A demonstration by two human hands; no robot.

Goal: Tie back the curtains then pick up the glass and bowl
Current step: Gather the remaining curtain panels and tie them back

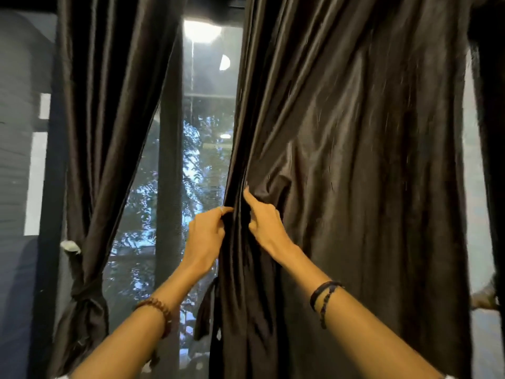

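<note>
right curtain: dark, satiny drape, hangs loose and not yet tied; its inner edge runs straight between the two sets of fingers.
left curtain: same dark fabric, well left of the fingers, already gathered and knotted low with a tie-back.
left hand: fingers curled, pinching the inner edge of the right curtain from the window side.
right hand: just right of the left hand; forefinger points up along a fold, the other fingers look tucked into the cloth, gripping a bunch of it.
handling: judged soft, limp and fairly light, but the sheen suggests a slippery cloth; a thin pinch will likely slide, so a full handful of folds seems safer.
where to hold: probably at about the height of the fingers or a bit lower, matching the knot height on the left curtain; gather the whole width toward the right.
loose strip: dark band dangling below the left fingers at the curtain edge, may be the tie for this side, cannot tell for sure.
window: glass with a dark vertical bar, left of and behind the fingers; foliage outside.
wall: grey, far left of the fingers.
wrists: bead bracelet on the left, dark cord bands on the right.
glass and bowl: not in view.
obstruction: nothing stands between the fingers and the cloth; the curtain's spread width is the main thing to gather.
</note>
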